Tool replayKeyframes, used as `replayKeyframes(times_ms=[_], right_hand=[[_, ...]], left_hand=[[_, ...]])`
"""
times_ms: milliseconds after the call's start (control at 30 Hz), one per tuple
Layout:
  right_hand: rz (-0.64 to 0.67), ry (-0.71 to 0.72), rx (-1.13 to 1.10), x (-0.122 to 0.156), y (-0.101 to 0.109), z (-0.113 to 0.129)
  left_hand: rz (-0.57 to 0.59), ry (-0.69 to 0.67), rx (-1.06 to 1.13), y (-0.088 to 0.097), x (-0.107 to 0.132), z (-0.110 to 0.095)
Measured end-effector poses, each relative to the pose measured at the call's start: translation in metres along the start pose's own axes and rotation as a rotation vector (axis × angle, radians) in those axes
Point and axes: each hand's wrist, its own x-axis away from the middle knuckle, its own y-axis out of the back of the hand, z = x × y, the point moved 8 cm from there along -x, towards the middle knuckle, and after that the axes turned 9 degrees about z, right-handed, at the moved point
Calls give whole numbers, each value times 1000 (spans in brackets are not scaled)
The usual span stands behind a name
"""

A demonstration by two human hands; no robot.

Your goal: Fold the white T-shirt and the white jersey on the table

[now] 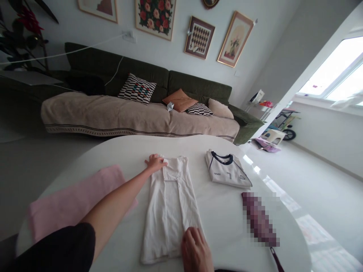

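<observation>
A white garment lies lengthwise on the round white table, its sides folded in to a narrow strip. My left hand reaches to its far end and rests there on the collar corner, fingers closed in a pinch on the cloth. My right hand lies flat on the near hem, fingers spread. A folded white jersey with dark trim and a number 7 sits to the right. A pink cloth lies at the left under my forearm.
A blurred dark object lies near the table's right edge, a dark strap trailing from it. Beyond the table stands a green sofa with a beige throw and cushions. Open floor at the right, with small furniture by the window.
</observation>
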Motion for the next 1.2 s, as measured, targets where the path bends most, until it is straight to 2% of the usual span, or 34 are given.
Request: replayKeyframes(times_ms=[100,200,333,467,667,800,867,967,1033,1100,1200], right_hand=[[18,70,-79,8,-10,8],[32,35,-184,10,-12,-6],[41,37,-43,4,-12,-20],[87,111,75,2,-27,-20],[114,158,77,4,-38,-23],[104,131,46,4,-38,-27],[94,128,23,5,-39,-29],[82,131,12,6,-44,-32],[69,128,21,7,-49,-33],[46,105,26,8,-53,-34],[-4,23,21,9,-55,-35]], left_hand=[[-37,31,-5,1,6,-5],[-66,18,-7,3,10,-10],[-21,14,10,0,11,-16],[22,60,37,-7,7,-15],[70,108,52,-17,3,-8],[71,96,2,-12,8,-8],[32,46,-43,-3,13,-16],[-21,-116,-103,3,24,-45],[-5,-260,-130,-7,34,-71],[43,-377,-149,-25,42,-93],[127,-425,-170,-53,46,-104]])
